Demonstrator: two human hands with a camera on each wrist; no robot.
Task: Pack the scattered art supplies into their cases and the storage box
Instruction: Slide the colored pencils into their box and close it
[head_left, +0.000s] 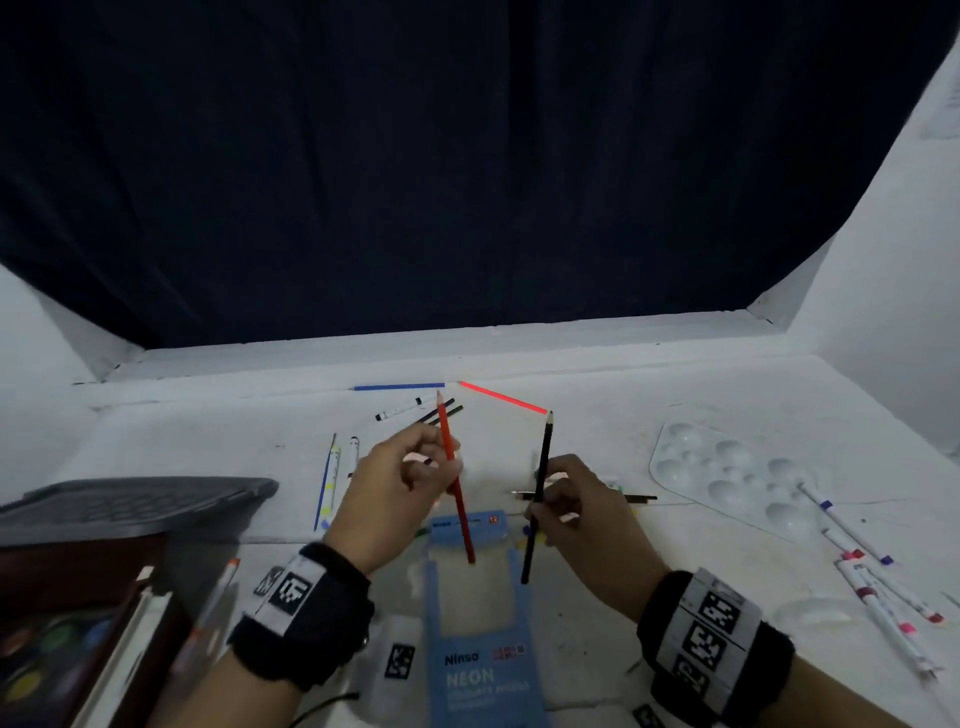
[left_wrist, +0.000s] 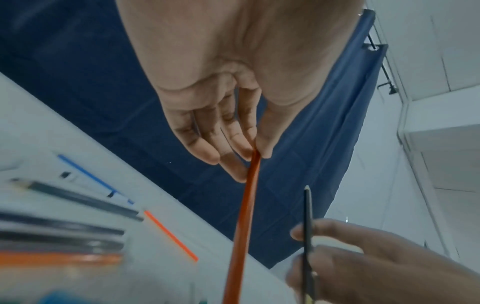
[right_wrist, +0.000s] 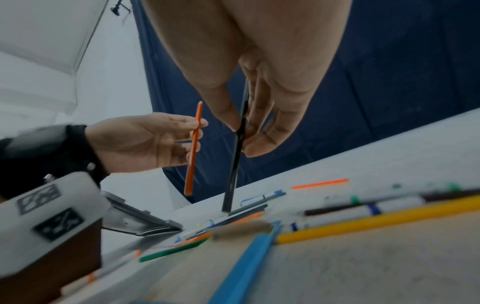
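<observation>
Head view: white table (head_left: 623, 384) before a dark blue curtain (head_left: 415, 182); hands pinch an orange pencil (head_left: 456, 483) and a black pencil (head_left: 537, 499).

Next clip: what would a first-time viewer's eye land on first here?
Two pencils held up over the table: the left hand grips an orange-red pencil and the right hand a black pencil, both nearly upright above the blue pencil case. Behind them a neon pink pencil glows near the table's far edge.

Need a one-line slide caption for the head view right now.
Left hand holds an orange pencil, right hand a black pencil, above the blue pencil case.
</observation>
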